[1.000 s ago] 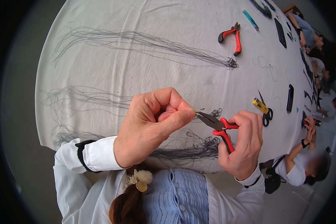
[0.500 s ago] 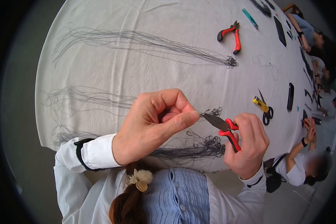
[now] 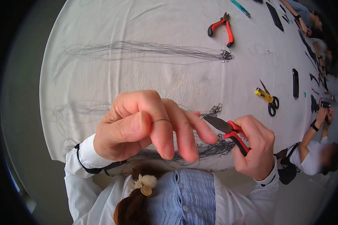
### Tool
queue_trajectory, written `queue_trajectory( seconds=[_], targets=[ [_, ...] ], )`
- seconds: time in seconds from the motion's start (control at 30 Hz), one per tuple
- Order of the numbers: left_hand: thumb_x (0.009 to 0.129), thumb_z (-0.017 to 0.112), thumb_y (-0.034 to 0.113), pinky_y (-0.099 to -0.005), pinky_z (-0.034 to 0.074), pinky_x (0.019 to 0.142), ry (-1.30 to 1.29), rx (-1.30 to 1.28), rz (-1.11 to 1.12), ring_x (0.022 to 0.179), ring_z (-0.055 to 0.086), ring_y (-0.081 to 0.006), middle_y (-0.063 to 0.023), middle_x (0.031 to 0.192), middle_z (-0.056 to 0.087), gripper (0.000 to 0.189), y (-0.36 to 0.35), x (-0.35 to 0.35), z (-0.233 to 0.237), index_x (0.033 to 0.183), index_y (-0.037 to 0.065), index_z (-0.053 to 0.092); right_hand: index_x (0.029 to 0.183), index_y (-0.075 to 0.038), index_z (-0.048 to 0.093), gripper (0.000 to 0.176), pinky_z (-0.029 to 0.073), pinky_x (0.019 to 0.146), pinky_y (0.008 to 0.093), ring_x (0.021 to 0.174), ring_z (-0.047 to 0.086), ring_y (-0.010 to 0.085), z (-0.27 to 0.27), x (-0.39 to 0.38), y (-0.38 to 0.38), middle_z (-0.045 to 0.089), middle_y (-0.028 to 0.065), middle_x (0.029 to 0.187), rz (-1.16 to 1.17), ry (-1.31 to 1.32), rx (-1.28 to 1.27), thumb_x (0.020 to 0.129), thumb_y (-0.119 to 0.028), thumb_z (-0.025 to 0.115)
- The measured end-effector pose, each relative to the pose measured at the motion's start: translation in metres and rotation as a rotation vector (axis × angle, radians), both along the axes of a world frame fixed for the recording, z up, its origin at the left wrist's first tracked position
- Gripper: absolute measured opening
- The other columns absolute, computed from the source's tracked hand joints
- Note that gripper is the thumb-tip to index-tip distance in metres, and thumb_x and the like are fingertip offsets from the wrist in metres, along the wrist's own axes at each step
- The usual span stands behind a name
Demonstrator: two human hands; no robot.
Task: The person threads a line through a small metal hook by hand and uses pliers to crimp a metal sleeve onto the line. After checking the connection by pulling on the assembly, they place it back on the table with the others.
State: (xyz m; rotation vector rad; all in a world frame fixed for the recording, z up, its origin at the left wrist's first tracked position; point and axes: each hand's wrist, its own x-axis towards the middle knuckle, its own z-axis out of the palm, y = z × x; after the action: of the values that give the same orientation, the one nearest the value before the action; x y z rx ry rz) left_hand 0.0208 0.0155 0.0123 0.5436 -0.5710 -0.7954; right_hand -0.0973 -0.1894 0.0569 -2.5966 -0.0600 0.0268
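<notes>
My left hand (image 3: pixel 150 123) is raised over the cloth. Its thumb presses the side of the index finger, pinching a thin dark wire (image 3: pixel 161 120) that crosses that finger; the other fingers are stretched out. In my right hand (image 3: pixel 253 146) I grip pliers (image 3: pixel 229 129) with red-and-black handles and dark, tapered jaws, whose tip points at my left fingertips. Whether the jaws hold anything cannot be told. Partly hidden behind my left hand lies a bundle of thin dark wires (image 3: pixel 215 110) with curled ends. A denser dark bundle (image 3: pixel 210 149) lies nearer my body.
Farther out on the white cloth (image 3: pixel 94 22) lie another wire bundle (image 3: pixel 157 50), red-handled cutters (image 3: pixel 225 30), a teal cutter knife (image 3: pixel 240 7), scissors (image 3: pixel 273 105) beside a yellow lighter (image 3: pixel 263 95), and a black phone (image 3: pixel 295 83). Other people's hands (image 3: pixel 323 114) are along the right edge.
My left hand has moved left, away from the plier tip, and its fingers have uncurled, with wire now showing across the index finger. My right hand still holds the pliers. The view has shifted slightly.
</notes>
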Motion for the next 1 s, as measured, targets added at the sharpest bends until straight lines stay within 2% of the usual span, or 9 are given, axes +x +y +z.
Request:
queue_trajectory(
  seconds=[0.1,0.13,0.23,0.3,0.4,0.53,0.63,0.7,1.0],
  targets=[
    [0.099,0.040,0.031,-0.0390,0.047,0.082,0.124,0.143,0.028,0.052,0.046,-0.0117,0.0016,0.057,0.042,0.033,0.010,0.004,0.002,0.074,0.011,0.049,0.079,-0.002,0.049,0.029,0.038,0.046,0.0324,0.052,0.047,0.0237,0.001,0.000,0.002,0.046,0.0087,0.066,0.027,-0.030,0.015,0.052,0.003,0.058],
    [0.096,0.045,0.029,-0.0342,0.045,0.071,0.190,0.110,-0.006,0.052,0.034,-0.0073,0.0011,0.061,0.039,0.031,0.012,0.006,-0.003,0.075,0.007,0.047,0.079,-0.002,0.049,0.029,0.038,0.046,0.0324,0.052,0.047,0.0237,0.001,-0.001,0.003,0.046,0.0087,0.066,0.024,-0.026,0.020,0.052,0.003,0.058],
    [0.096,0.047,0.026,-0.0277,0.038,0.051,0.242,0.247,0.067,0.043,0.028,-0.0071,0.0035,0.056,0.035,0.028,0.009,0.002,0.008,0.074,0.009,0.043,0.075,-0.004,0.049,0.027,0.035,0.044,0.0322,0.050,0.043,0.0221,-0.001,-0.001,0.005,0.043,0.0070,0.063,0.068,-0.081,-0.064,0.051,0.002,0.059],
    [0.095,0.049,0.025,-0.0265,0.033,0.049,0.240,0.274,0.064,0.043,0.026,-0.0064,0.0033,0.057,0.035,0.028,0.009,0.003,0.008,0.074,0.008,0.043,0.074,0.002,0.049,0.030,0.034,0.044,0.0340,0.050,0.041,0.0296,0.000,-0.001,0.005,0.042,0.0122,0.061,0.091,-0.097,-0.067,0.044,0.006,0.044],
    [0.094,0.051,0.023,-0.0251,0.026,0.045,0.177,0.333,0.051,0.043,0.024,-0.0055,0.0026,0.057,0.035,0.028,0.011,0.004,0.005,0.073,0.007,0.042,0.073,0.002,0.049,0.030,0.031,0.043,0.0339,0.049,0.040,0.0283,-0.002,-0.001,0.005,0.041,0.0116,0.060,0.100,-0.124,-0.099,0.043,0.007,0.044],
    [0.094,0.050,0.022,-0.0247,0.022,0.042,0.132,0.449,0.074,0.043,0.021,-0.0054,0.0011,0.057,0.036,0.028,0.011,-0.001,0.008,0.073,0.006,0.043,0.072,-0.004,0.052,0.028,0.031,0.042,0.0312,0.049,0.038,0.0201,-0.005,-0.003,0.001,0.036,0.0053,0.059,0.114,-0.131,-0.156,0.045,0.000,0.059],
    [0.095,0.050,0.022,-0.0245,0.022,0.042,0.065,0.467,0.062,0.043,0.020,-0.0056,0.0009,0.056,0.035,0.029,0.010,0.000,0.006,0.073,0.005,0.044,0.072,-0.004,0.052,0.029,0.031,0.041,0.0313,0.049,0.038,0.0198,-0.008,-0.004,0.000,0.036,0.0051,0.060,0.116,-0.145,-0.164,0.045,0.000,0.059],
    [0.095,0.050,0.022,-0.0243,0.022,0.042,0.063,0.474,0.067,0.043,0.020,-0.0056,0.0011,0.056,0.035,0.029,0.010,0.000,0.005,0.072,0.004,0.045,0.071,0.002,0.049,0.030,0.029,0.042,0.0325,0.048,0.037,0.0259,-0.009,-0.004,0.000,0.039,0.0098,0.060,0.131,-0.135,-0.128,0.042,0.007,0.045],
    [0.094,0.051,0.023,-0.0234,0.026,0.042,0.041,0.543,0.113,0.044,0.025,-0.0056,0.0009,0.056,0.034,0.032,0.008,-0.002,0.005,0.070,0.003,0.046,0.071,0.002,0.050,0.029,0.029,0.042,0.0325,0.047,0.038,0.0262,-0.013,-0.005,-0.001,0.039,0.0098,0.060,0.119,-0.127,-0.129,0.043,0.008,0.044]
  ],
)
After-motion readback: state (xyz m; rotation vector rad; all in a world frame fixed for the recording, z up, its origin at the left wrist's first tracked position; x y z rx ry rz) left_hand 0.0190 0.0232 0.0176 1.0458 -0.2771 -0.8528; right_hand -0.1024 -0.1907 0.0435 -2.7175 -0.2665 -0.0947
